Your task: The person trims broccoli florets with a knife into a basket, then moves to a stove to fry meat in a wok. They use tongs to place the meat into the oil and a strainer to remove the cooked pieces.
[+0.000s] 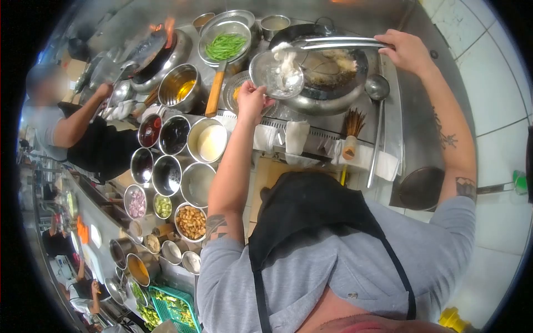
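Note:
My left hand is closed on the rim of a shiny bowl with white batter smeared inside. My right hand grips the handle end of long metal tongs, which reach left across the wok. At the tongs' tips, over the bowl, hangs a white batter-coated piece. Below and to the right, the dark wok contains bubbling oil with pale pieces frying at its far side. The bowl is tilted and overlaps the wok's left edge.
A strainer of green beans rests behind the bowl; a pot of oil stands left. A ladle and bamboo brush lie right. Sauce pots line the left side. A co-worker handles a flaming wok.

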A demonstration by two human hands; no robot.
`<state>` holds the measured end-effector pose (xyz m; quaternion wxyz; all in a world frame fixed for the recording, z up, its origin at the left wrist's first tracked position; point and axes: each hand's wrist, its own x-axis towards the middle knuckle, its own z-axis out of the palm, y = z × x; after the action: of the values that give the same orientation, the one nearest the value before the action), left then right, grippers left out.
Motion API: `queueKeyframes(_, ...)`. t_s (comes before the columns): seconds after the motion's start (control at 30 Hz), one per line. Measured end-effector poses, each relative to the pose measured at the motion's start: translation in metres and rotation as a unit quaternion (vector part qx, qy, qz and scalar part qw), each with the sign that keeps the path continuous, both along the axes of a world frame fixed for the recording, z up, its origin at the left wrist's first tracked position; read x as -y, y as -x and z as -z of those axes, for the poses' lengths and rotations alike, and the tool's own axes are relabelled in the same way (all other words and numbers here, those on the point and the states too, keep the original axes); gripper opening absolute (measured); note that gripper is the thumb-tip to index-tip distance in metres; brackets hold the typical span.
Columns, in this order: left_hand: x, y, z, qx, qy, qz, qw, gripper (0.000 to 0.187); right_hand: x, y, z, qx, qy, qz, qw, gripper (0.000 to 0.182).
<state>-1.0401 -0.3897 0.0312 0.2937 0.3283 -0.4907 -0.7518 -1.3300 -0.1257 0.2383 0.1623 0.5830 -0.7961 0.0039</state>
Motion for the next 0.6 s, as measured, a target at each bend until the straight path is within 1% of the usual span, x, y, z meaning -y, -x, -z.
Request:
queueKeyframes(0.1, 0.013, 0.015, 0.000, 0.009, 0.001, -0.004, 1.000, 0.021, 0.013, 0.027, 0.003, 0.003, 0.005, 0.029, 1.000, 0.034)
queueKeyframes(0.2, 0.028, 0.035, 0.002, 0.005, -0.003, -0.030, 1.000, 0.016, 0.031, 0.052, 0.012, 0.019, 0.018, 0.068, 0.997, 0.035)
queueKeyframes(0.33, 0.046, 0.056, 0.001, 0.023, 0.010, -0.050, 0.998, 0.015, 0.055, 0.077, 0.024, 0.036, 0.015, 0.110, 0.993, 0.036)
queueKeyframes(0.43, 0.056, 0.067, -0.002, 0.022, 0.010, -0.053, 0.998, 0.015, 0.079, 0.086, 0.038, 0.088, -0.044, 0.180, 0.979, 0.036)
queueKeyframes(0.47, 0.058, 0.069, -0.003, 0.021, 0.011, -0.050, 0.998, 0.015, 0.085, 0.090, 0.049, 0.102, -0.044, 0.189, 0.976, 0.036)
queueKeyframes(0.57, 0.060, 0.077, -0.007, 0.026, 0.009, -0.044, 0.999, 0.015, 0.107, 0.088, 0.072, 0.109, -0.088, 0.252, 0.958, 0.034)
queueKeyframes(0.6, 0.059, 0.079, -0.007, 0.026, 0.009, -0.042, 0.999, 0.015, 0.112, 0.087, 0.078, 0.121, -0.084, 0.274, 0.951, 0.033)
